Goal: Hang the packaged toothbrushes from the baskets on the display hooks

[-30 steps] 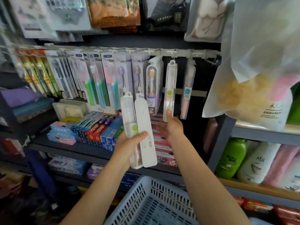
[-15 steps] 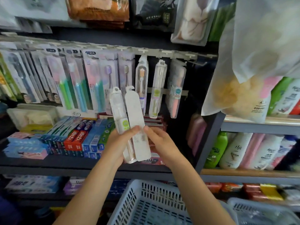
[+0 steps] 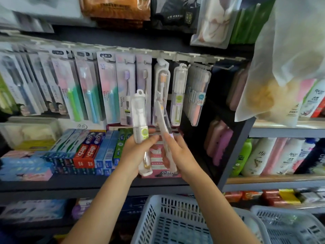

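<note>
From my head camera, looking down and forward: my left hand has its fingers curled round a clear toothbrush case with a green round sticker, holding it upright by its lower half, hang-hole at the top, in front of the shelf of toothpaste boxes. My right hand pinches the lower part of a second case, which leans up and left, edge-on to me and somewhat blurred, so I cannot tell exactly how the fingertips sit on it. The two cases are just beside each other, nearly touching where my hands meet. Above them runs the hook rail, with a matching green-sticker case already hanging and a bare hook further right. Two pale baskets sit below, the near basket in front of me and the far basket to my right. I judge these cases light, stiff and smooth, so likely slippery and easily twisted in a loose pinch. The best hold, I think, is low on the flat sides, keeping the tab with the hole free to slide onto a hook.
</note>
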A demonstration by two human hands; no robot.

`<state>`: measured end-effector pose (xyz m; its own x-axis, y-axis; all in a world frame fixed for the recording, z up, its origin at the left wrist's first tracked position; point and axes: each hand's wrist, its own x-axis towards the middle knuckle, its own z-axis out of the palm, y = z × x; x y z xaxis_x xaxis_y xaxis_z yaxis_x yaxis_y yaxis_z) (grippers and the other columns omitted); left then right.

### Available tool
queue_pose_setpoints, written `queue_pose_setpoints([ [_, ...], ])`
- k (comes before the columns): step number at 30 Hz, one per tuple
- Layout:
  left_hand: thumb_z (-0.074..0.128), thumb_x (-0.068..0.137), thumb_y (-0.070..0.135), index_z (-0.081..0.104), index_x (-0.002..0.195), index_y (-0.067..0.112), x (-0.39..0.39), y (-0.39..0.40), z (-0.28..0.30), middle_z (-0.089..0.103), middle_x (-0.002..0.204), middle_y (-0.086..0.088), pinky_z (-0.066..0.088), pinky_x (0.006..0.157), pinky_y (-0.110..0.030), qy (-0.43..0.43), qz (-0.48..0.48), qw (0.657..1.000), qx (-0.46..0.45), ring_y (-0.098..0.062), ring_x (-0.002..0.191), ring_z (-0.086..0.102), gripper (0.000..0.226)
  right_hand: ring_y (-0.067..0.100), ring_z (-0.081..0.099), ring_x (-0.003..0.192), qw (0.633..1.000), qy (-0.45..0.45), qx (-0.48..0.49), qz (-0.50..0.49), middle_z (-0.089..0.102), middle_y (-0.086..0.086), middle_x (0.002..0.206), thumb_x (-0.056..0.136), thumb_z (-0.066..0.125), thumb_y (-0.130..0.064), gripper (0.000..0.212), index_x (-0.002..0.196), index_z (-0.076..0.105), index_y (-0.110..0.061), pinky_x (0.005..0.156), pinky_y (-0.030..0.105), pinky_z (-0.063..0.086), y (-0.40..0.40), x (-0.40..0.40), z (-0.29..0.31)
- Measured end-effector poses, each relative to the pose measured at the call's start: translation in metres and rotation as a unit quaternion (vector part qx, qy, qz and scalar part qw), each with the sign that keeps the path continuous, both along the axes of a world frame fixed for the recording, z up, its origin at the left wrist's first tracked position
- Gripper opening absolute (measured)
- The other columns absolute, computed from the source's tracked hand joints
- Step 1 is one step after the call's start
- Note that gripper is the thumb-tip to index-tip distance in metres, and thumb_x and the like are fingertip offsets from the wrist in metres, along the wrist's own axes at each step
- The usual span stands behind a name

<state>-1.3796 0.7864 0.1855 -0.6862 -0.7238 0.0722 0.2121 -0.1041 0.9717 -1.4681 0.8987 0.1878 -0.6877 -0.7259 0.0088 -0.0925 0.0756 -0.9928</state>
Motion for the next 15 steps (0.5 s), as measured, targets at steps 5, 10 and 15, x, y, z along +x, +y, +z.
queue_pose_setpoints([
  [5, 0.079, 0.084, 0.019, 0.073, 0.104, 0.018, 0.003, -0.002, 0.003, 0.079, 0.094, -0.006, 0.059, 0.08, -0.038, 0.014, -0.018, 0.999, 0.023, -0.024, 0.09, 0.076, 0.021, 0.022, 0.067, 0.093, 1.0, 0.002, 0.0, -0.026, 0.071, 0.006, 0.099, 0.105, 0.035, -0.039, 0.036, 0.11, 0.066, -0.021, 0.079, 0.037, 0.054, -0.008, 0.011, 0.006],
  [10, 0.079, 0.084, 0.017, 0.072, 0.111, 0.015, 0.005, -0.012, 0.007, 0.079, 0.095, -0.006, 0.06, 0.082, -0.042, 0.02, -0.012, 1.0, 0.018, -0.025, 0.09, 0.076, 0.027, 0.033, 0.068, 0.094, 0.997, 0.004, -0.078, -0.03, 0.071, 0.015, 0.106, 0.1, 0.054, -0.02, 0.02, 0.113, 0.069, -0.021, 0.083, 0.046, 0.054, -0.014, 0.013, 0.01],
  [15, 0.072, 0.091, 0.013, 0.073, 0.111, 0.018, 0.005, -0.02, 0.015, 0.078, 0.092, -0.003, 0.059, 0.068, -0.031, 0.048, -0.014, 0.999, -0.011, -0.019, 0.082, 0.076, 0.021, 0.027, 0.067, 0.077, 0.981, 0.034, -0.178, -0.075, 0.07, 0.014, 0.094, 0.102, 0.053, -0.015, 0.019, 0.12, 0.056, -0.02, 0.07, 0.045, 0.054, -0.012, 0.014, 0.015],
])
